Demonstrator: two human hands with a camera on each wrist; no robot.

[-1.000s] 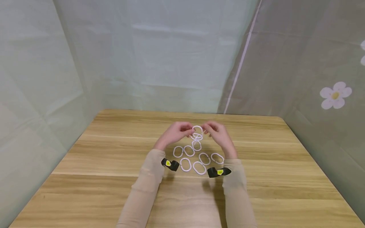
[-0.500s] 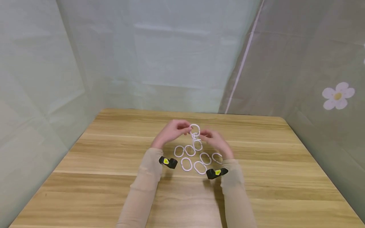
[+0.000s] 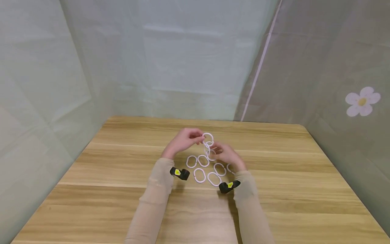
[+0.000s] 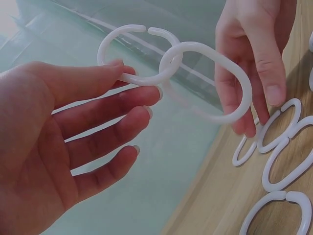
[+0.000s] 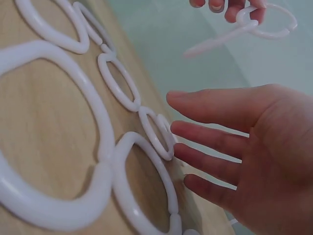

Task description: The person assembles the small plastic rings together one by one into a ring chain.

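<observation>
Left hand [image 4: 58, 142] pinching top white ring [image 4: 132, 54] of two linked rings above the bench [image 3: 122, 176], lower linked ring [image 4: 215, 83] hanging free, right hand [image 5: 249, 147] open just beside it, fingers straight, loose rings [image 3: 207, 169] lying below

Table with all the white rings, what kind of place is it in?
Probably a small indoor work corner, not a real room: a plain wooden table closed in by hanging plastic sheets, one with a flower print.

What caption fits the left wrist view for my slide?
Left hand pinches a split white ring linked to a second ring; right hand open alongside.
</observation>
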